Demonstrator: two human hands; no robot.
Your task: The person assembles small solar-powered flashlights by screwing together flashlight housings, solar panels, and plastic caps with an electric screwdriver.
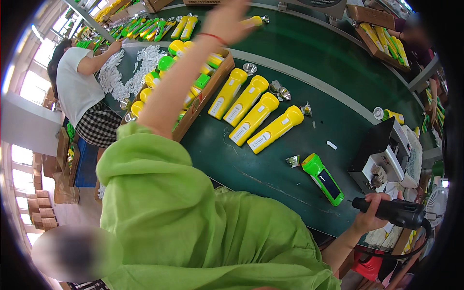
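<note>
My left hand (226, 23) reaches to the far belt, fingers apart and partly cut off by the upper picture edge. Beside its thumb lies a yellow flashlight (252, 21) with its reflector hanging out. At the right, my right hand (371, 212) is wrapped round a black electric screwdriver (394, 211), whose tip points left. Near that tip a green flashlight (323, 180) lies on the green table, dark panel up, its silver reflector (293, 161) loose beside the head. Further left, several yellow flashlights (275, 129) lie in a slanted row, with reflectors out at their heads.
A cardboard box (205, 94) of yellow and green flashlights stands under my left forearm. A black and silver machine (382, 154) sits at the right. A small white piece (331, 144) lies mid-table. Another person (79, 82) works at the left by a white heap of small parts (113, 70).
</note>
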